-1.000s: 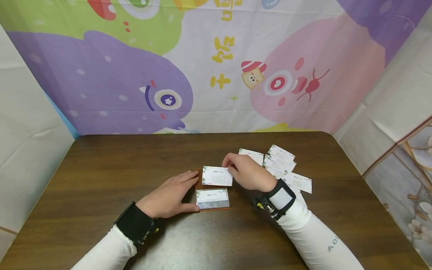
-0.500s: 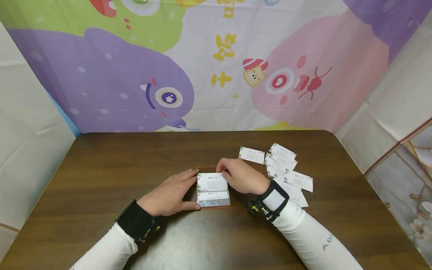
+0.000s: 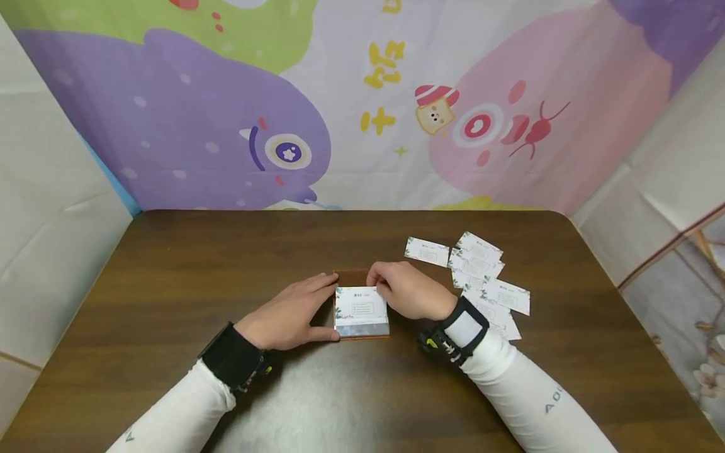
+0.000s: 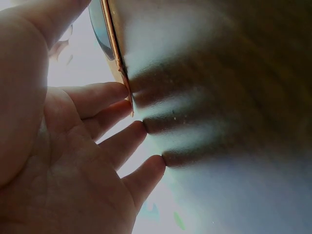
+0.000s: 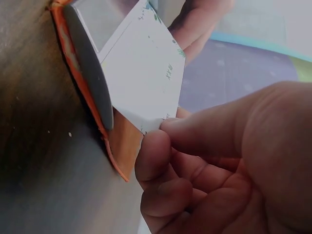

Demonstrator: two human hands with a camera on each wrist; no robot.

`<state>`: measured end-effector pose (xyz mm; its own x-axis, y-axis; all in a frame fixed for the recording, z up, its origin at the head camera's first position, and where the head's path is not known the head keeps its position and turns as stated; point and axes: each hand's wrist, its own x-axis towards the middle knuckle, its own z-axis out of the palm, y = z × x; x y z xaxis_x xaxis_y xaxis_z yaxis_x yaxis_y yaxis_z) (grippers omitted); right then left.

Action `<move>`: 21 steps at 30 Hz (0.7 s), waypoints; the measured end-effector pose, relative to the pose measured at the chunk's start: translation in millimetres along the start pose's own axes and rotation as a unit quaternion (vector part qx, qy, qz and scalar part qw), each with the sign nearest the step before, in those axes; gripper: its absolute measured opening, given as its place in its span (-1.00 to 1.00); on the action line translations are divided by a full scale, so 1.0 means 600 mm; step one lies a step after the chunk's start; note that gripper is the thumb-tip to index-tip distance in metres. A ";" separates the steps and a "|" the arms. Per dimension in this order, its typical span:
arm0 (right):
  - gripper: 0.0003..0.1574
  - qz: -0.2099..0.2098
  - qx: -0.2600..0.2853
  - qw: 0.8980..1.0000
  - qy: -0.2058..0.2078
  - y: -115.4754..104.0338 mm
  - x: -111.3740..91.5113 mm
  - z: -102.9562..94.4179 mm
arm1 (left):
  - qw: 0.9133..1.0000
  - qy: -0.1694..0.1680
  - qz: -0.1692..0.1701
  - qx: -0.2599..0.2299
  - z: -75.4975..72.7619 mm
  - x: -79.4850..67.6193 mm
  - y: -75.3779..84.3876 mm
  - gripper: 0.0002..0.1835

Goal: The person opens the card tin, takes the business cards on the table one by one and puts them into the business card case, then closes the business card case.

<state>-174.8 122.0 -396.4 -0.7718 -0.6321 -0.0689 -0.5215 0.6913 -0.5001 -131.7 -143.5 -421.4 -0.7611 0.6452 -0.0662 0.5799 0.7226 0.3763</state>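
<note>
A brown leather card holder (image 3: 352, 277) lies open on the table, with a grey-fronted clear pocket (image 3: 362, 329) at its near side. My right hand (image 3: 416, 290) pinches a white business card (image 3: 361, 302) by its far right corner, between thumb and index finger. The card's lower part sits in the pocket; its upper part sticks out over the brown leather. In the right wrist view, the card (image 5: 144, 73) is tilted and slightly bent near the fingertips. My left hand (image 3: 286, 313) rests along the holder's left edge, fingers extended, index finger at the far corner and thumb at the near one.
To the right, several white business cards (image 3: 495, 292) lie overlapped in a loose spread, and a separate card (image 3: 427, 251) lies at its left. The brown wooden table (image 3: 226, 251) ends at a cartoon-printed curtain (image 3: 226, 126) behind.
My right hand has brought the card left over the holder, then down toward me into the pocket. The left hand has stayed on the holder's left edge. The head view has tilted slightly.
</note>
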 end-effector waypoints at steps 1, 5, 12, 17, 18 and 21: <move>-0.82 -0.001 -0.001 1.000 -0.001 0.000 0.000 0.001 | 1.000 0.000 0.000 0.001 0.000 0.000 0.000 0.00; -0.83 -0.003 -0.003 1.000 -0.005 0.000 0.000 0.004 | 1.000 -0.002 -0.001 0.002 0.000 0.001 -0.001 -0.01; -0.84 0.002 0.000 1.000 -0.019 0.001 -0.001 0.008 | 1.000 -0.008 -0.003 0.001 -0.002 0.002 -0.001 -0.01; -0.86 0.005 0.000 1.000 -0.029 0.001 -0.004 0.012 | 1.000 -0.009 0.000 0.003 -0.001 0.002 -0.002 -0.01; -0.86 0.005 0.001 1.000 -0.030 0.001 -0.005 0.012 | 1.000 -0.009 0.000 0.004 -0.001 0.002 -0.002 -0.01; -0.86 0.006 0.002 1.000 -0.031 0.001 -0.005 0.013 | 1.000 -0.009 -0.001 0.004 -0.001 0.002 -0.002 -0.01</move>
<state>-169.5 121.5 -403.3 -0.7537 -0.6448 -0.1272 -0.5119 0.6974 -0.5016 -133.5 -144.0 -421.3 -0.7569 0.6481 -0.0845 0.5803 0.7259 0.3692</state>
